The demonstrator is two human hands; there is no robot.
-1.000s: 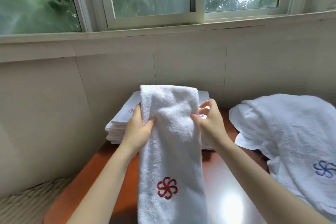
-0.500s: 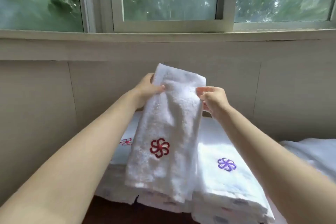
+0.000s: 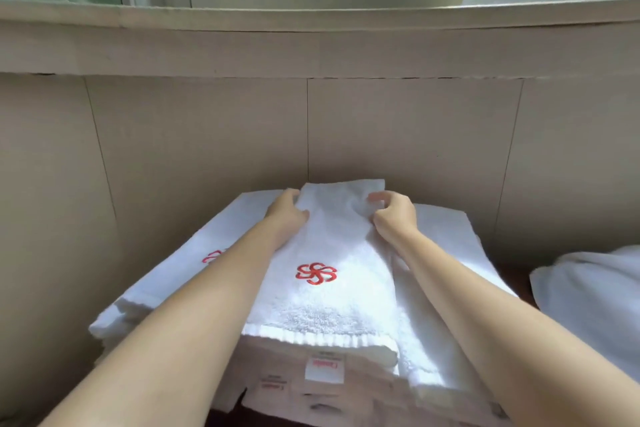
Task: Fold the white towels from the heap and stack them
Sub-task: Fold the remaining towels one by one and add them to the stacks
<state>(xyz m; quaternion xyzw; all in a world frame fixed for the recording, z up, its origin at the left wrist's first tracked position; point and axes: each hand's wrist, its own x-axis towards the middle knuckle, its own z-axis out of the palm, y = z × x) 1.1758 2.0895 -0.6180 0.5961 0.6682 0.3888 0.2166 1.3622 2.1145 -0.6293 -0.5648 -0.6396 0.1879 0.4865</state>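
Observation:
A folded white towel (image 3: 332, 246) with a red flower emblem lies on top of the stack of folded towels (image 3: 446, 253) by the wall. My left hand (image 3: 285, 213) grips the towel's far left edge, thumb on top. My right hand (image 3: 393, 213) pinches its far right edge with curled fingers. At the right edge of view lies the heap of unfolded white towels (image 3: 595, 291).
A beige tiled wall (image 3: 381, 128) rises right behind the stack, with a window sill (image 3: 311, 15) above it. A strip of brown table (image 3: 516, 274) shows between the stack and the heap. Labels hang from the stack's near edge.
The towel, held up in the air before, has come down flat onto the stack. Both hands went down and forward with it, still on its far end.

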